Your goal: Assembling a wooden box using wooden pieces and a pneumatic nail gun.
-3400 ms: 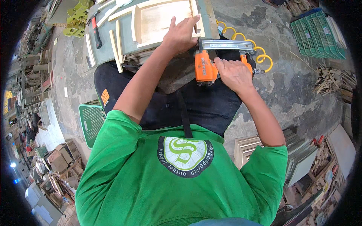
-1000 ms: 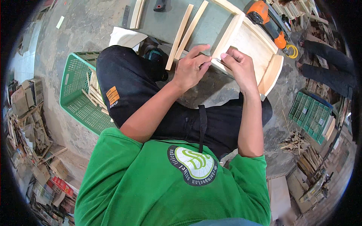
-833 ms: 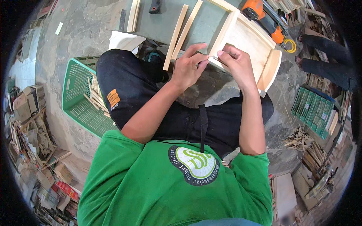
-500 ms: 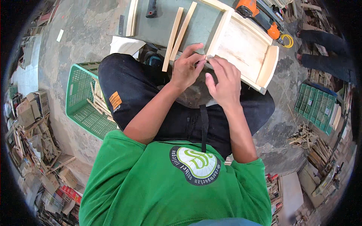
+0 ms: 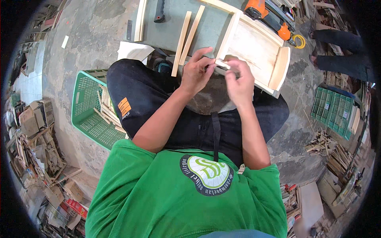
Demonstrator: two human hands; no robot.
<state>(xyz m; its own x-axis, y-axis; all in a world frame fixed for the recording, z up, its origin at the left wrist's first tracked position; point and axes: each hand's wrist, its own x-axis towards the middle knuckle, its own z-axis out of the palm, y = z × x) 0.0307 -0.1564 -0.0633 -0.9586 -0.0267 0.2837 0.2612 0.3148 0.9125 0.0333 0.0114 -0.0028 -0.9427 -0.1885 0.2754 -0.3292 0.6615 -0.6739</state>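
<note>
My left hand (image 5: 196, 75) has its thumb and fingertips pinched together at the near corner of a shallow wooden tray (image 5: 279, 69). Whatever sits in that pinch is too small to make out. On the corner's other side is my right hand (image 5: 241, 81), fingers bent toward the end of the tray's rail and smeared by motion. The tray lies tilted over the edge of a grey-green work surface (image 5: 170, 35), partly above my right leg. Two thin wooden strips, a left one (image 5: 181, 43) and a right one (image 5: 192, 35), lie left of my hands.
An orange nail gun (image 5: 256, 8) lies beyond the tray, near a yellow coil (image 5: 301, 41). A dark-handled tool (image 5: 159, 11) rests on the work surface. Left of my knee stands a green crate (image 5: 88, 125) with wood pieces. Another person's legs (image 5: 341, 41) are at the right.
My right hand has shifted slightly right and down, uncovering the rail end at the tray's corner. The left hand keeps its pinch in nearly the same place.
</note>
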